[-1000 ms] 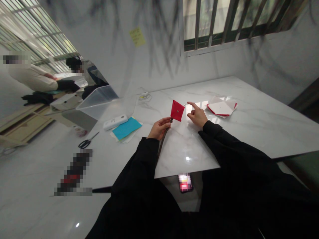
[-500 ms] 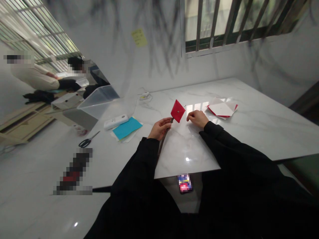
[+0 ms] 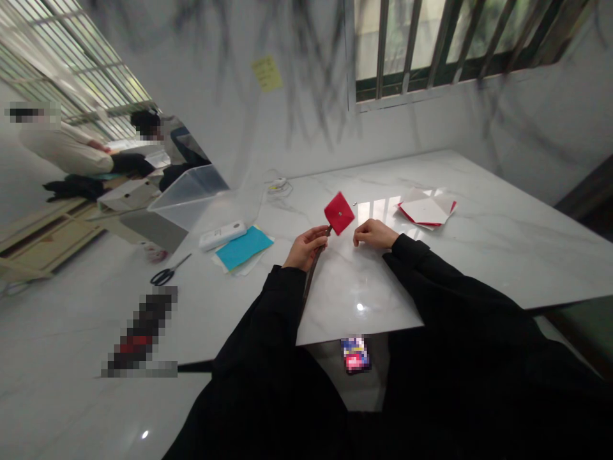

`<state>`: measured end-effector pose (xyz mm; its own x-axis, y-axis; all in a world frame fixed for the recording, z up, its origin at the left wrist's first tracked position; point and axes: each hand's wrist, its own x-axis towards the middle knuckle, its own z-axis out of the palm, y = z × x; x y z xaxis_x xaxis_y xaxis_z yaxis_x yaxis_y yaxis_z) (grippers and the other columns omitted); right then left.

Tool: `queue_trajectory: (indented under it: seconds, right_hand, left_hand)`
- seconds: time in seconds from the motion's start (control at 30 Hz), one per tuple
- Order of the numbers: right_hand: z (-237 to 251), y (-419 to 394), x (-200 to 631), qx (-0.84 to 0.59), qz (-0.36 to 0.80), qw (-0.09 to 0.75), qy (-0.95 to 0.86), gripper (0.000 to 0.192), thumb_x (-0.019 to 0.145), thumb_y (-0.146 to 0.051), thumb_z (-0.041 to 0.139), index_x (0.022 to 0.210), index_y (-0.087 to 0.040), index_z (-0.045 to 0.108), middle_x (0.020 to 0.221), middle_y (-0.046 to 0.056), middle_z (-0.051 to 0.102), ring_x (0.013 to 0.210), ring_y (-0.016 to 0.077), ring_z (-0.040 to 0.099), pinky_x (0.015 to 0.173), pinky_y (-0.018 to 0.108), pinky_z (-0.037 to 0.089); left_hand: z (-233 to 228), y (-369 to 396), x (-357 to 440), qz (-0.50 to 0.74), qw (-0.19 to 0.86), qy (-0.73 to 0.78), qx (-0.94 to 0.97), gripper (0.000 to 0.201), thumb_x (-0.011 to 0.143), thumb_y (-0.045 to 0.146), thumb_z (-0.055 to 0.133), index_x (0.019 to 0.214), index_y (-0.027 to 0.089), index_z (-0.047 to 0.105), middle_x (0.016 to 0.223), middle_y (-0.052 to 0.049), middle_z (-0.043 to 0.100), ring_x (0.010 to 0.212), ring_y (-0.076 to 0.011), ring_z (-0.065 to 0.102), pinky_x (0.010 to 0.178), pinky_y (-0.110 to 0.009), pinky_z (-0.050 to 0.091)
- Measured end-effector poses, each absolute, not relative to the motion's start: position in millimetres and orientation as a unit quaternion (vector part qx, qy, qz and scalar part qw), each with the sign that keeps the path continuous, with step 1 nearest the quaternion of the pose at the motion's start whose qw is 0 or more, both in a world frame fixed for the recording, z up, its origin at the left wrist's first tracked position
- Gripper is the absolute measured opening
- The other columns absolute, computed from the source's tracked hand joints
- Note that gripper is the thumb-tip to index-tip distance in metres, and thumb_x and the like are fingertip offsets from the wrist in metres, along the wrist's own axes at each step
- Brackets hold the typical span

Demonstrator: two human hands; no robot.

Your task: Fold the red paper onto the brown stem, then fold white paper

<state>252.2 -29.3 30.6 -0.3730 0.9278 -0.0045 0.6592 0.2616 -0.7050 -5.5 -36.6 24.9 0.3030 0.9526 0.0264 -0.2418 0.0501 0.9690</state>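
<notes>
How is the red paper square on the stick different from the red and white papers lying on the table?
The red square is a single piece held up in the air on a stick by the left hand; the red and white papers are a loose pile lying flat on the table, untouched. The square shows only red; the pile shows mostly white. Both are paper.

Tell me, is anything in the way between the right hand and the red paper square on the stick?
No. The right hand sits just beside the red paper square, with only bare table between. The left hand holds the stick.

One red paper pinwheel, one scissors — one clear bin, one white remote, two seated people.
</notes>
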Motion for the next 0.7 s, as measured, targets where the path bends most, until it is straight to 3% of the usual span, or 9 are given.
queue_trajectory:
  seconds: [0.23, 0.33, 0.43, 0.5, 0.57, 0.63, 0.7]
  right_hand:
    - [22.6, -25.9, 251.7, -0.621, 0.231, 0.291, -0.690, 0.024, 0.083, -0.022, 0.059, 0.085, -0.018, 0.082, 0.068, 0.002, 0.070, 0.066, 0.0160, 0.059, 0.068, 0.026, 0.039]
    - [22.6, -27.9, 252.2, -0.635, 0.204, 0.346, -0.660, 0.044, 0.080, -0.018, 0.059, 0.121, -0.016, 0.076, 0.065, -0.001, 0.068, 0.066, 0.0177, 0.060, 0.071, 0.027, 0.042]
    - [24.8, -29.6, 253.6, -0.629, 0.166, 0.388, -0.653, 0.071, 0.080, -0.017, 0.056, 0.152, -0.015, 0.054, 0.059, -0.005, 0.062, 0.063, 0.0180, 0.058, 0.072, 0.027, 0.042]
    - [26.4, -29.1, 255.2, -0.621, 0.174, 0.359, -0.675, 0.060, 0.082, -0.019, 0.056, 0.141, -0.017, 0.066, 0.058, -0.004, 0.061, 0.062, 0.0171, 0.057, 0.069, 0.026, 0.041]
    - [27.3, -27.5, 256.3, -0.610, 0.210, 0.294, -0.705, 0.035, 0.083, -0.020, 0.055, 0.105, -0.017, 0.082, 0.057, -0.002, 0.060, 0.060, 0.0158, 0.055, 0.066, 0.026, 0.039]
    - [27.3, -26.1, 256.3, -0.603, 0.237, 0.248, -0.720, 0.027, 0.084, -0.020, 0.055, 0.079, -0.017, 0.082, 0.056, 0.000, 0.059, 0.059, 0.0147, 0.053, 0.064, 0.026, 0.037]
    - [26.9, -25.3, 255.4, -0.608, 0.237, 0.245, -0.717, 0.029, 0.084, -0.019, 0.054, 0.073, -0.017, 0.081, 0.057, 0.000, 0.060, 0.060, 0.0140, 0.053, 0.064, 0.026, 0.036]
  left_hand:
    - [25.9, -37.5, -5.8, 0.465, 0.635, 0.361, 0.500, 0.049, 0.063, 0.027, 0.092, 0.108, 0.015, 0.079, 0.096, -0.007, 0.074, 0.070, -0.0100, 0.059, 0.068, -0.026, 0.046]
    - [24.9, -37.1, -5.2, 0.465, 0.636, 0.363, 0.497, 0.049, 0.062, 0.027, 0.093, 0.108, 0.015, 0.079, 0.096, -0.007, 0.074, 0.070, -0.0102, 0.059, 0.067, -0.026, 0.045]
    - [23.5, -36.7, -4.9, 0.458, 0.639, 0.359, 0.502, 0.049, 0.061, 0.025, 0.093, 0.107, 0.014, 0.079, 0.097, -0.007, 0.074, 0.069, -0.0100, 0.057, 0.067, -0.027, 0.044]
    - [22.9, -36.5, -5.1, 0.453, 0.640, 0.358, 0.507, 0.050, 0.061, 0.025, 0.093, 0.107, 0.014, 0.079, 0.098, -0.008, 0.074, 0.069, -0.0102, 0.057, 0.068, -0.027, 0.045]
    - [22.6, -36.3, -5.4, 0.455, 0.637, 0.358, 0.508, 0.050, 0.062, 0.026, 0.093, 0.108, 0.014, 0.079, 0.099, -0.008, 0.074, 0.070, -0.0104, 0.058, 0.069, -0.028, 0.045]
    - [22.9, -36.2, -5.5, 0.459, 0.636, 0.359, 0.507, 0.050, 0.062, 0.027, 0.093, 0.109, 0.014, 0.079, 0.097, -0.007, 0.074, 0.070, -0.0102, 0.058, 0.069, -0.027, 0.045]
    - [23.6, -36.4, -5.3, 0.461, 0.637, 0.358, 0.503, 0.050, 0.061, 0.027, 0.094, 0.108, 0.015, 0.079, 0.095, -0.006, 0.073, 0.069, -0.0099, 0.058, 0.068, -0.027, 0.045]
